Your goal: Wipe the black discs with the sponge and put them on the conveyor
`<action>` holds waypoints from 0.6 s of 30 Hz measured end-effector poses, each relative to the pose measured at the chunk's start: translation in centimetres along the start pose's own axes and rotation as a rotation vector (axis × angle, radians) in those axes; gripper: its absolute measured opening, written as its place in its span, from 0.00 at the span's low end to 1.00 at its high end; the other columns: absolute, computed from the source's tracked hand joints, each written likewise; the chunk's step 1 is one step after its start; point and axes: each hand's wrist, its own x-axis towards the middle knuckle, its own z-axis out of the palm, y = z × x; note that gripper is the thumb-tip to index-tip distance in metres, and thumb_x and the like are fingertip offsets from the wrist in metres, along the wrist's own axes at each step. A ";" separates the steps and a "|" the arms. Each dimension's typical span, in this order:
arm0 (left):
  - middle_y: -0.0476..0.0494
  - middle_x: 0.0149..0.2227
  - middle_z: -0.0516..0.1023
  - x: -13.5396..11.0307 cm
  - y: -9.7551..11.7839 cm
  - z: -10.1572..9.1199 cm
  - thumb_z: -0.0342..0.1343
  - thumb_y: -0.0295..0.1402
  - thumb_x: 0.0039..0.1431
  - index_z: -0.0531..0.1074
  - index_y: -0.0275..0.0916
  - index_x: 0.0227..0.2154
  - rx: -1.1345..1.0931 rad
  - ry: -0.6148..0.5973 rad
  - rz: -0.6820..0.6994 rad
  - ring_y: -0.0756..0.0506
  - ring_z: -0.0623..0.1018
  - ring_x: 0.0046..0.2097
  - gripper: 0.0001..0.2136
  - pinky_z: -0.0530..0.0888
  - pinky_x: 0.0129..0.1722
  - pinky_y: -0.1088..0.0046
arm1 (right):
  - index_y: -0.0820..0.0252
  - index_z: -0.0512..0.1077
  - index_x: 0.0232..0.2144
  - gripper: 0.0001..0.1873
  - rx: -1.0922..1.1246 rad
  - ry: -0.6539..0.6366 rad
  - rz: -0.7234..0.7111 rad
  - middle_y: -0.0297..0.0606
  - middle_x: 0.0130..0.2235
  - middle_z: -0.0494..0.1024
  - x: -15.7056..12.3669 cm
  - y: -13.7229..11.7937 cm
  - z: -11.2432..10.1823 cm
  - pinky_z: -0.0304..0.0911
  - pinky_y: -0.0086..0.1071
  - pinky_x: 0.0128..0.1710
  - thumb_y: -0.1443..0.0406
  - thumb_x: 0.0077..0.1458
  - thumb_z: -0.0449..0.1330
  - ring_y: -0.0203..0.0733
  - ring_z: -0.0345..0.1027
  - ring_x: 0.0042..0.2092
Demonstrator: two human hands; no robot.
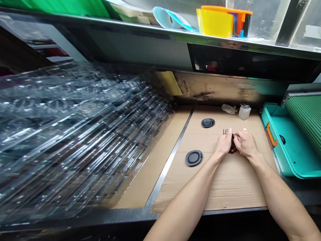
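Both my hands meet over the cardboard sheet (240, 187), gripping one small black part (233, 142) between them. My left hand (224, 144) clasps it from the left with the thumb up. On the other side, my right hand (245, 142) has its fingers curled against the same part. The fingers hide most of it, so its full shape does not show. To the left lie two loose black oval parts, a nearer one (194, 158) and a farther one (208, 123), each with a small tab at its edge.
Stacked clear plastic trays (82, 134) fill the left side. At the back stand a white pump bottle (244, 111) and a crumpled clear wrapper (229, 108). A teal bin (298, 167) with an orange handle sits right, beside a green conveyor belt (307, 117). A shelf (175, 32) crosses above.
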 end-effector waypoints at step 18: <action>0.46 0.19 0.71 0.0 -0.5 0.4 0.50 0.65 0.57 0.71 0.37 0.23 -0.016 -0.005 0.040 0.48 0.73 0.20 0.31 0.70 0.19 0.74 | 0.55 0.78 0.35 0.12 0.061 0.051 0.084 0.39 0.37 0.81 -0.2 0.4 -0.1 0.62 0.32 0.40 0.61 0.61 0.54 0.44 0.73 0.41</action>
